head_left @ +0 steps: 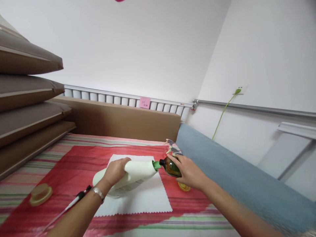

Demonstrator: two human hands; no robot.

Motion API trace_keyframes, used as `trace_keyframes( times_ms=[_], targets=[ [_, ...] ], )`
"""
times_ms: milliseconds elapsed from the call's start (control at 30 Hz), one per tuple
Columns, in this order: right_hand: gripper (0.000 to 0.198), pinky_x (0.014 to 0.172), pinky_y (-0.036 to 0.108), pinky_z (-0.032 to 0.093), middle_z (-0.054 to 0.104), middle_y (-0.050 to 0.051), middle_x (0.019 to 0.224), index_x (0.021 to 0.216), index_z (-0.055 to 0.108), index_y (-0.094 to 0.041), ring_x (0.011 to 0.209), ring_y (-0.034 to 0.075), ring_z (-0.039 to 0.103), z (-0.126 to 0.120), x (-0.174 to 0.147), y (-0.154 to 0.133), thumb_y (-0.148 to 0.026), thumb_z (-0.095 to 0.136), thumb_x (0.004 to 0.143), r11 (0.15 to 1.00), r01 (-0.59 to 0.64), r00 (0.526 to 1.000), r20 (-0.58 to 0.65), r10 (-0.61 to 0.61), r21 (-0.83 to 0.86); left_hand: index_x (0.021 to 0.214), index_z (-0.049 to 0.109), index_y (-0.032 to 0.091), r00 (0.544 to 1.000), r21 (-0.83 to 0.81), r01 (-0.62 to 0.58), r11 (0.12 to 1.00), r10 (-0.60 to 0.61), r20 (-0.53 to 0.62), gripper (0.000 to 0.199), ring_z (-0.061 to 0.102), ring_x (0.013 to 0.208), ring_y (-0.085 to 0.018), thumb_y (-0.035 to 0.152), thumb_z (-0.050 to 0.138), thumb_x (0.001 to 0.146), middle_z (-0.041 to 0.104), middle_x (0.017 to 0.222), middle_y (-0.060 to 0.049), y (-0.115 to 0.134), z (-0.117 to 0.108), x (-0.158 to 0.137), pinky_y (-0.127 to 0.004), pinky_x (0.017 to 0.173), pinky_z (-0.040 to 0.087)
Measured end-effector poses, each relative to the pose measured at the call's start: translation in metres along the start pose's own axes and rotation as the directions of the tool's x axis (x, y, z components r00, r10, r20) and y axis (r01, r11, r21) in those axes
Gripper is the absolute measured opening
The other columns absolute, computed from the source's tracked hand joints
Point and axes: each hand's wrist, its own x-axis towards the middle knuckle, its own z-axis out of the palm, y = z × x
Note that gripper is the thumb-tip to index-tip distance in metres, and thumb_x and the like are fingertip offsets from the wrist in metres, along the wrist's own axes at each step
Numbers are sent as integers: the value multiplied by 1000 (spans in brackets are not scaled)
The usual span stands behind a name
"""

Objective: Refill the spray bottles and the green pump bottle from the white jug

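Observation:
My left hand (116,170) is closed round the handle of a large pale green jug (138,171), tipped on its side with its green spout pointing right. In my right hand (189,171) is an amber bottle (172,166), tilted so that its black neck meets or nearly meets the spout; whether they touch I cannot tell. Under the jug lies a white cloth (148,200) with zigzag edges. Beside my left wrist rests a pump (80,196) with a black collar and a long pale tube. A yellow round piece (184,187) shows partly below my right hand.
A translucent yellowish cap-like piece (40,194) sits at the left on a red sheet (61,171) over striped fabric. Brown cushions (29,89) are stacked at left. A brown panel (118,120) stands behind, with a blue padded side (222,164) at right.

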Motion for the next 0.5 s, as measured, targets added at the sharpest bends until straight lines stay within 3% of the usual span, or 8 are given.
trace_keyframes(
  times_ms=[333, 500],
  targets=[
    [80, 83, 41, 36, 47, 11, 120, 136, 28, -31, 104, 28, 45, -19, 16, -8, -12, 58, 64, 979, 122, 991, 71, -112, -165, 103, 58, 28, 1000, -21, 3, 1000, -3, -13, 34, 63, 85, -22, 15, 47, 74, 70, 93, -2, -3, 2, 2, -27, 69, 40],
    [81, 82, 41, 35, 49, 13, 117, 134, 34, -29, 103, 29, 45, -30, 26, -15, -5, 54, 59, 952, 170, 982, 127, -141, -255, 103, 58, 28, 1000, -16, -17, 1000, 17, -19, 34, 63, 86, -23, 15, 47, 74, 70, 93, -3, -3, 3, 1, -28, 69, 40]
  ],
)
